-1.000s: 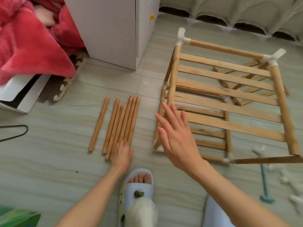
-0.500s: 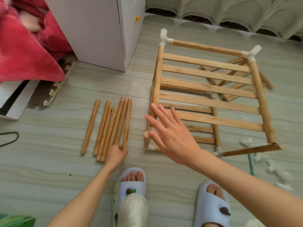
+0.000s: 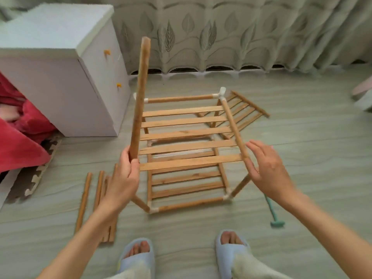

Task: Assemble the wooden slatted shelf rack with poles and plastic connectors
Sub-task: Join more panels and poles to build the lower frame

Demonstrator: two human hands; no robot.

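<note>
My left hand (image 3: 123, 178) grips the lower end of a wooden pole (image 3: 140, 97) and holds it upright in front of the rack. The partly built slatted rack (image 3: 185, 146) stands on the floor with two slatted levels joined by poles and white plastic connectors (image 3: 220, 94). My right hand (image 3: 267, 167) hovers with fingers spread at the rack's right side, beside the near end of its upper right rail. Several loose poles (image 3: 84, 198) lie on the floor at the left, partly hidden by my left arm. Another slatted panel (image 3: 244, 113) lies flat behind the rack.
A white cabinet (image 3: 60, 77) stands at the back left with a red blanket (image 3: 18, 141) and foam mat beside it. A green mallet (image 3: 274, 215) lies on the floor at the right. Curtains (image 3: 221, 33) hang along the back. My slippered feet (image 3: 138, 256) are at the bottom.
My left hand has picked one pole off the pile on the floor and raised it upright. My right hand has moved from the rack's left side to its right. The view has tilted up.
</note>
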